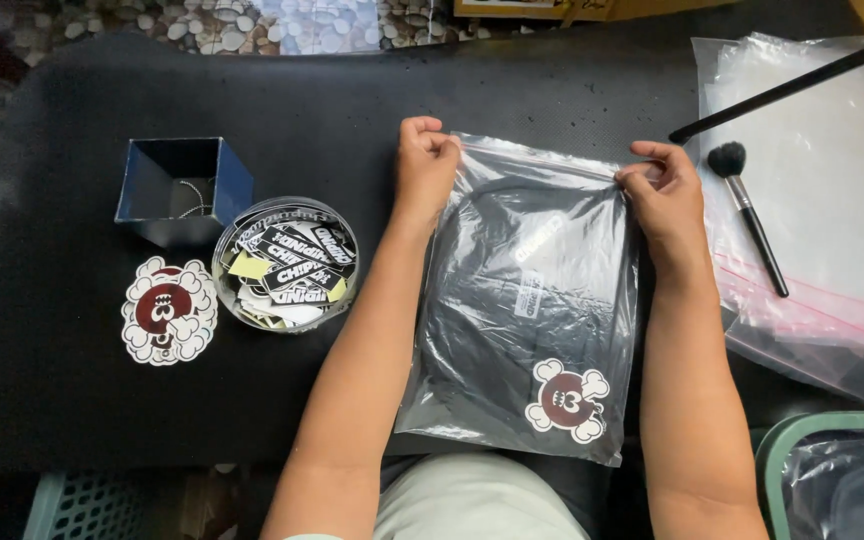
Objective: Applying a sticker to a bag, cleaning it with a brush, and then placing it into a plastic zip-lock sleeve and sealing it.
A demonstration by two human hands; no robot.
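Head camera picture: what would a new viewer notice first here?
First, the clear zip bag with a dark folded garment, mid-table; the left hand and right hand pinch its top corners. To its left stand a round tub of stickers and a blue box.

A black table (72,380) with a faintly textured top fills the view under soft even light, with a pebble-patterned floor (202,20) beyond its far edge and green plastic baskets (802,430) by its near corners.
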